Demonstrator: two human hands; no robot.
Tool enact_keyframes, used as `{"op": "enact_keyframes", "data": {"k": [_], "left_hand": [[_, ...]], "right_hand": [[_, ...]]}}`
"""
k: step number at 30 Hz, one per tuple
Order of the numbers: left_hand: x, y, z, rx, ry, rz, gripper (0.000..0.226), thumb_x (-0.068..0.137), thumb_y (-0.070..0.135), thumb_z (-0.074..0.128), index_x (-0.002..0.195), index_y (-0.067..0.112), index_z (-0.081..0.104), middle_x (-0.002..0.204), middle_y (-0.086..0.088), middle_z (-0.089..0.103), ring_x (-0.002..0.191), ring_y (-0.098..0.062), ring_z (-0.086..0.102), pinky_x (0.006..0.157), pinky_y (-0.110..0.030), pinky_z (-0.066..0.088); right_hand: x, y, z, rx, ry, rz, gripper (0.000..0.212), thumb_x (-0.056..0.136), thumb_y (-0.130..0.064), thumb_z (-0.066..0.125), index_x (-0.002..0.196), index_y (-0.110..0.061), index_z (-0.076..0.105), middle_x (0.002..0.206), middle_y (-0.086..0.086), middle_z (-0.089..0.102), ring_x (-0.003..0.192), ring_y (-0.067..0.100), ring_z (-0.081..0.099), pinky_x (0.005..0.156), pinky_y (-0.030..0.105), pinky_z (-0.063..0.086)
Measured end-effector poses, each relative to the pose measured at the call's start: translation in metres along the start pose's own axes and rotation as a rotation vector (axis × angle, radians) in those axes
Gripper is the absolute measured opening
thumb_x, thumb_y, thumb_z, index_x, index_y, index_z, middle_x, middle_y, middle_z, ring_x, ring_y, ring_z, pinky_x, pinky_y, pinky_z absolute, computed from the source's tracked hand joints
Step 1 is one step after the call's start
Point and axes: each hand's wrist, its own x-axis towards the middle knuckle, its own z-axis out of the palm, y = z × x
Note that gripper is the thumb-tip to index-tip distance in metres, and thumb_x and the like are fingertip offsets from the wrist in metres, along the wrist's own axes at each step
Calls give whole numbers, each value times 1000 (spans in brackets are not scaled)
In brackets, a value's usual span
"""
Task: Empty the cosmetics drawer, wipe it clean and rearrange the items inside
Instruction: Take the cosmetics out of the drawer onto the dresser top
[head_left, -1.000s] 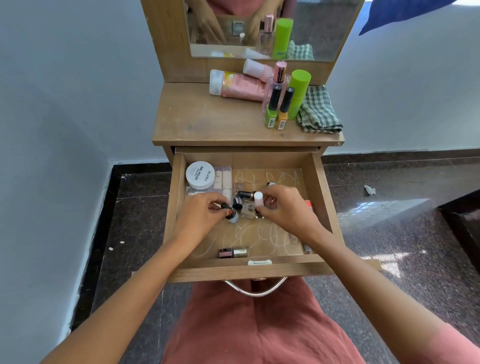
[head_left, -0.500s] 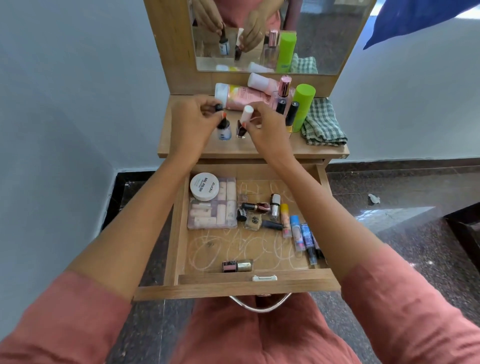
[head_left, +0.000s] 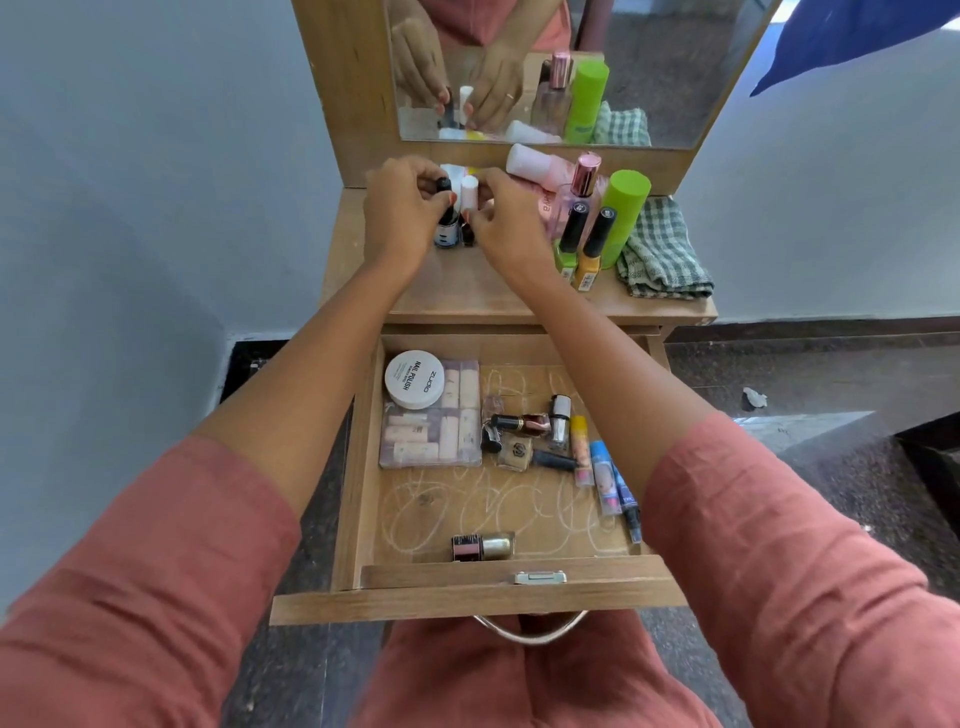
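Right hand (head_left: 506, 223) hides white-capped bottle (head_left: 468, 193) base.

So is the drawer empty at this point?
No. The drawer is open and holds a white jar, a clear pouch, several small bottles and tubes, and a gold-capped bottle near the front.

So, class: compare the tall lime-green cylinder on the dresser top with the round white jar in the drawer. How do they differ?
The tall lime-green cylinder stands upright on the dresser top; the round white jar sits in the open drawer's back-left corner. The cylinder is tall and narrow; the jar is low and wide. The jar's lid shows printed text; the cylinder's top is plain. Neither is being held.
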Motion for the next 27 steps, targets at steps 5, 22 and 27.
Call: {"op": "enact_keyframes", "data": {"k": [5, 22, 27], "left_hand": [[-8, -2, -1, -23, 30, -13, 25, 79, 4, 67, 103, 4, 63, 100, -6, 65, 83, -6, 56, 67, -8, 44], [-182, -27, -2, 66, -641, 48, 19, 85, -1, 58, 100, 7, 67, 89, 1, 62, 73, 0, 53, 68, -7, 44], [-204, -41, 5, 139, -919, -34, 18, 83, 3, 62, 100, 8, 65, 90, -3, 65, 71, 2, 52, 65, -6, 44]], "right_hand": [[-10, 5, -4, 1, -4, 13, 33, 84, 2, 55, 117, 1, 51, 95, 5, 53, 85, 10, 46, 71, 14, 35], [-147, 56, -44, -100, -231, 50, 18, 84, 5, 55, 96, 1, 67, 95, 14, 68, 84, 17, 61, 74, 12, 45], [-169, 73, -42, -158, -278, 123, 18, 84, 4, 56, 98, 2, 67, 97, 16, 69, 91, 25, 64, 77, 17, 43]]}}
